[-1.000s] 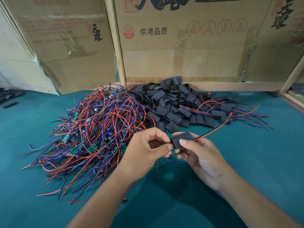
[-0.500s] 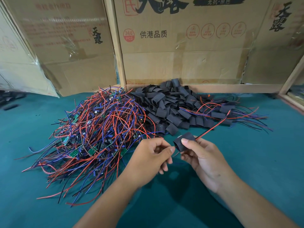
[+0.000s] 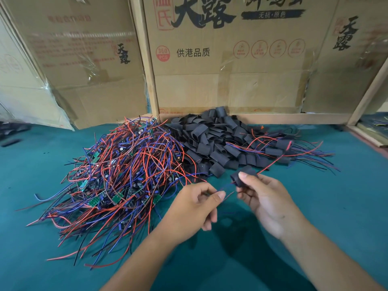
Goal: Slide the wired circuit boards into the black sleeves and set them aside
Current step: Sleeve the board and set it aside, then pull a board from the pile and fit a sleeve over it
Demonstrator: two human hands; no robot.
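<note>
Open green bench (image 3: pixel 346 206) on the right side, bare from the right hand (image 3: pixel 266 198) out to the edge; easy pass there. Bare strip too at far left (image 3: pixel 31 164) and along the near edge. Centre-left blocked by big tangle of wired boards (image 3: pixel 121 175), loose wire ends sprawling toward the near edge and up to the left hand (image 3: pixel 195 208). Behind the hands, pile of black sleeves (image 3: pixel 212 141), touching the tangle. Right of it, finished sleeved boards (image 3: pixel 279 148) with wires fanning right. Cardboard boxes (image 3: pixel 231 80) wall off the back; wooden rail (image 3: pixel 367 97) closes the far right corner.
</note>
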